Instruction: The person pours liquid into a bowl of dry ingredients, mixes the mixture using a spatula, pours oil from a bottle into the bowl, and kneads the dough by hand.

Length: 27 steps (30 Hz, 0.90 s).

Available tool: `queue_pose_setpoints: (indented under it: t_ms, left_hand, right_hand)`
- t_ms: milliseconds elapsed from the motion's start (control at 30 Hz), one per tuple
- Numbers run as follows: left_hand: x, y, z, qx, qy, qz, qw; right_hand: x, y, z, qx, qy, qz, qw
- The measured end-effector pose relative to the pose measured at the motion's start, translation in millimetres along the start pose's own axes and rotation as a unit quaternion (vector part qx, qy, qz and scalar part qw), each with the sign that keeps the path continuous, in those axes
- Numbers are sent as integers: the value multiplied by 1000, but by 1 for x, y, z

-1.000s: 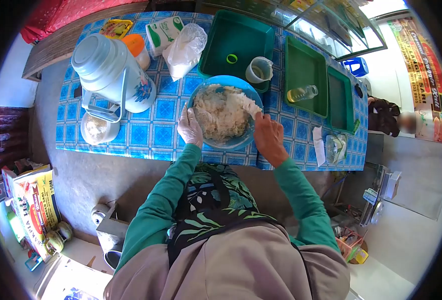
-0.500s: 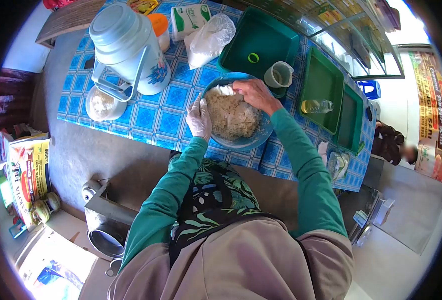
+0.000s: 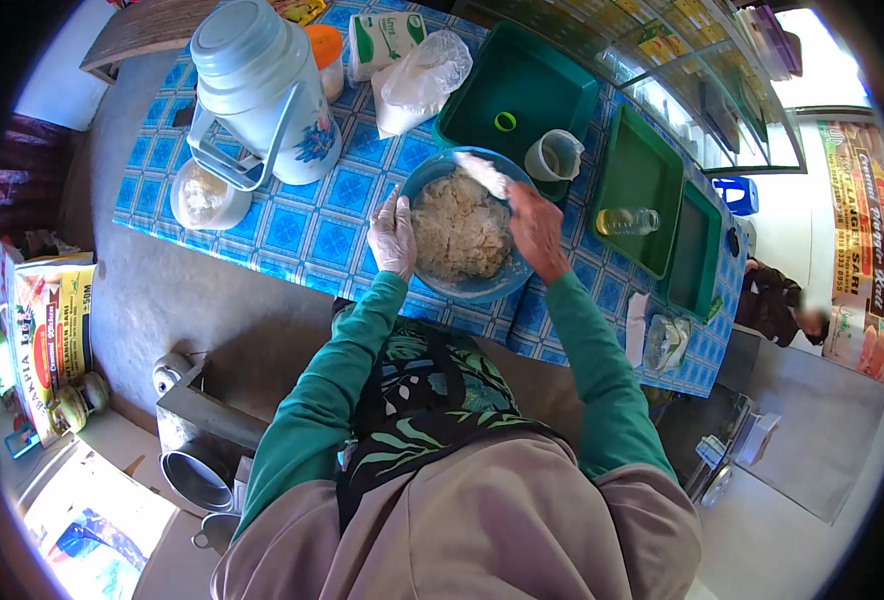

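Blue bowl is set on checked surface, with lumpy pale mixture inside. Right hand, closed around end of coated spatula, has been drawn back from far side of bowl to right rim; blade is pointed to far rim. So, more of mixture is uncovered; mixing is judged unfinished. Gloved left hand is laid at left rim, fingers little bent; whether rim is gripped cannot be told.

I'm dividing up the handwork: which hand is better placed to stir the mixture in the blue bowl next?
Likely the right hand: it grips the white-coated tool at the blue bowl, while the gloved left hand rests against its side.
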<state>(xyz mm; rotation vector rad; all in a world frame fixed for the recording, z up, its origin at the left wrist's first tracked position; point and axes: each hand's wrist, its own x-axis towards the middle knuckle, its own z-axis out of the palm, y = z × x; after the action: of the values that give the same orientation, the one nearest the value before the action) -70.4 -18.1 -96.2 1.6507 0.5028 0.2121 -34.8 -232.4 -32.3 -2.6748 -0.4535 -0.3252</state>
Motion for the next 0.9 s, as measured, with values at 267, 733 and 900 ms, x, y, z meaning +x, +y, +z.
queue_pose_setpoints:
  t_ms: [267, 733, 900]
  left_hand:
    - [1, 1, 2, -44, -19, -46, 998]
    - [5, -10, 8, -154, -8, -54, 987]
    - [2, -15, 19, -130, 12, -33, 991]
  right_hand:
    - [73, -3, -5, -122, -164, -283, 937]
    - [22, 48, -53, -223, -235, -390, 862]
    - [-37, 14, -65, -217, -394, -131, 883]
